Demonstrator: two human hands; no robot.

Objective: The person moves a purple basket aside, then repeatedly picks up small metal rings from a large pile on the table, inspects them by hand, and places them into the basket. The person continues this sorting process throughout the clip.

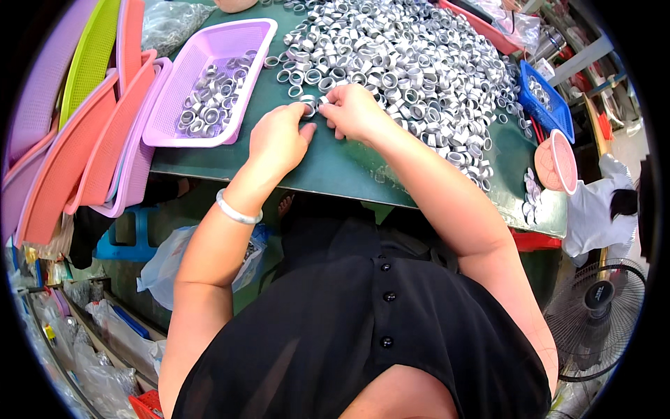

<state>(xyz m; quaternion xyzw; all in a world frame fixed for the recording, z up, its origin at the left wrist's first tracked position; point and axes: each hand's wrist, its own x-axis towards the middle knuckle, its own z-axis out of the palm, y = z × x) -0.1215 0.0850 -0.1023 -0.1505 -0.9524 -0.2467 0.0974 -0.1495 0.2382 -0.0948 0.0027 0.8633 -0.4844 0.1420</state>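
Observation:
My left hand (278, 138) and my right hand (354, 110) meet over the green table (335, 164), fingertips together on a small silver metal ring (309, 107). Each hand pinches at the ring; a second ring piece shows at my right fingertips. A big heap of silver rings (405, 63) lies just beyond and to the right of my hands. A purple plastic basket (209, 80) to the left holds several more rings. I wear a silver bangle on my left wrist.
Stacked pink, purple and green baskets (84, 140) lean at the far left. A blue basket (548, 101) with rings and a pink round container (558, 162) sit at the right table edge. A floor fan (597, 307) stands at lower right. Plastic bags lie under the table.

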